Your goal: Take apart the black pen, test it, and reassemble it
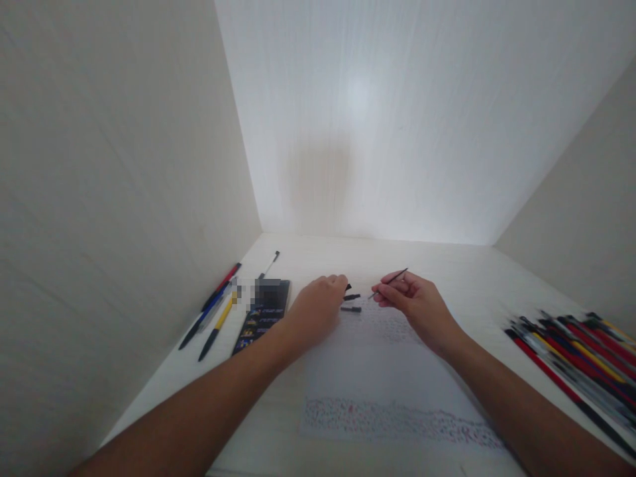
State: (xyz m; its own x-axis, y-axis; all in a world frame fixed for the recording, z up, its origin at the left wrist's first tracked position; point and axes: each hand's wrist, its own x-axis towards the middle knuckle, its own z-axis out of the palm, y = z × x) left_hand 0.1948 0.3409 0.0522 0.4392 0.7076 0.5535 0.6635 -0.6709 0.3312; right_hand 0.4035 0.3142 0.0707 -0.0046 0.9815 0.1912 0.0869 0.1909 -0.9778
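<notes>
A sheet of paper (362, 371) lies in front of me, with small handwriting at its far end and dense red and dark marks along its near edge. My right hand (410, 298) pinches a thin dark pen refill (396, 276), slanted with its tip close to the written lines. Over the paper's far left corner, my left hand (320, 301) has its fingers curled. A small black pen part (348, 287) sticks out at those fingertips, partly hidden. Just beside them are a second black piece (352, 297) and a short grey piece with a dark end (352, 309).
Left of my left hand lies a dark phone (263, 318), partly blurred out. Several pens, including a yellow one (218, 324), lie beside the left wall; a white pen (269, 265) is behind the phone. Many pens (576, 358) are heaped at right. Pale walls enclose the desk.
</notes>
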